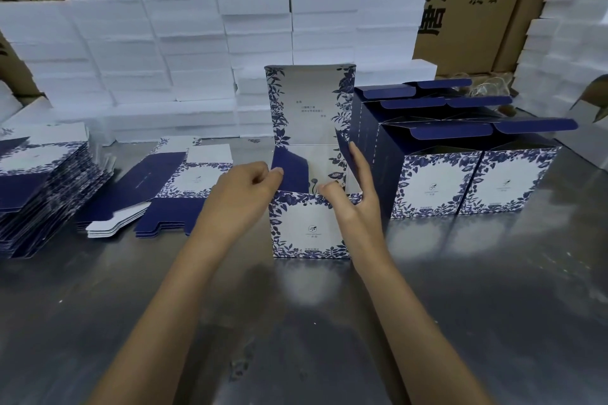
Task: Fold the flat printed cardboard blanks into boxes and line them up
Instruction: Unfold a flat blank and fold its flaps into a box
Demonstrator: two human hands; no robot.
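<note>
Head view: metal table (329, 322); foam stacks (148, 59) behind. Flat blanks (42, 181) piled left. Finished boxes (473, 181) right, tops open, contents not visible. Centre box (309, 223) upright, lid raised. Left hand (243, 197) pinches its blue side flap; right hand (355, 194), fingers straight, presses the other flap.

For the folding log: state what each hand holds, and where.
Left hand pinches the half-folded box's left blue side flap; right hand presses its right flap, fingers straight.
</note>
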